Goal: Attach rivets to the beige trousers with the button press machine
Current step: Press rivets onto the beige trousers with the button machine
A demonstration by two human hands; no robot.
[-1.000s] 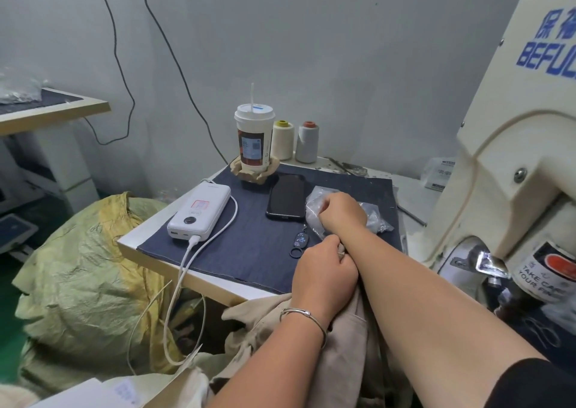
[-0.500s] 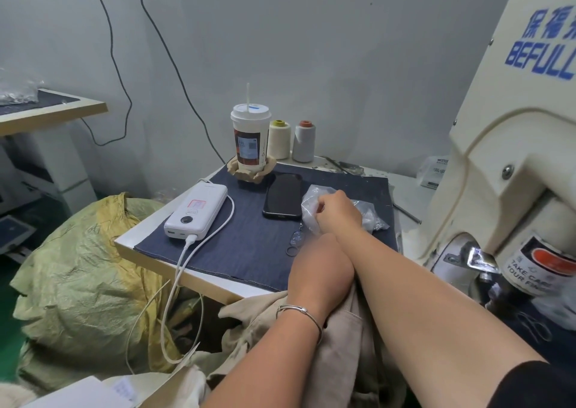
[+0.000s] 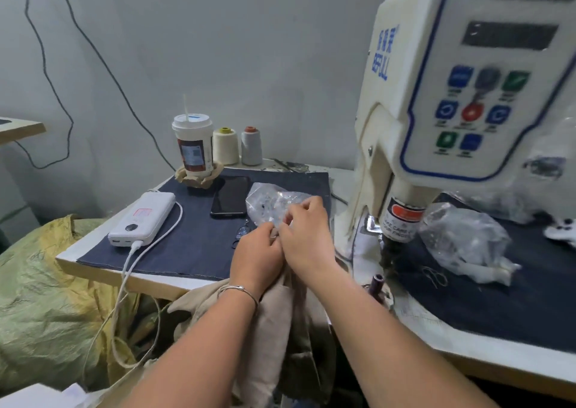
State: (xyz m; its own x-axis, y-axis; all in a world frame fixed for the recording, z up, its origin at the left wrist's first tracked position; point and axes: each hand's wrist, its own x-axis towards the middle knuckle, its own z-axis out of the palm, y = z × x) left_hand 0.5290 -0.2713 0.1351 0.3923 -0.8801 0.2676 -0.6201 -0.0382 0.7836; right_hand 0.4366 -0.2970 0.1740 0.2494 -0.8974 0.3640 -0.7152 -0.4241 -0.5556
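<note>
Landmark: the dark blue cloth mat (image 3: 193, 245) covering the small side table.

Left of the mat, a yellow-green woven sack (image 3: 46, 298) is heaped below the table edge. On the mat's left part lies a white power bank (image 3: 141, 219), its white cable (image 3: 124, 283) running off the near edge. At the mat's far left corner a lidded paper cup (image 3: 194, 145) with a straw stands in a brown holder; just behind the mat's far edge stand a cream thread cone (image 3: 225, 146) and a grey thread cone (image 3: 251, 145). A black phone (image 3: 230, 200) lies on the mat's middle. A clear plastic bag (image 3: 271, 201) of small parts lies on the mat's right part.

At the mat's near right corner, the left hand (image 3: 257, 259), bracelet on the wrist, has its fingers curled and grips the beige trousers (image 3: 274, 320), which hang off the table edge below both forearms. The right hand (image 3: 307, 239), touching the left, has fingers bent together at the bag's near edge; what it pinches cannot be told.

Right of the mat stands the cream button press machine (image 3: 452, 95), with a second clear bag (image 3: 464, 242) beside its base.
</note>
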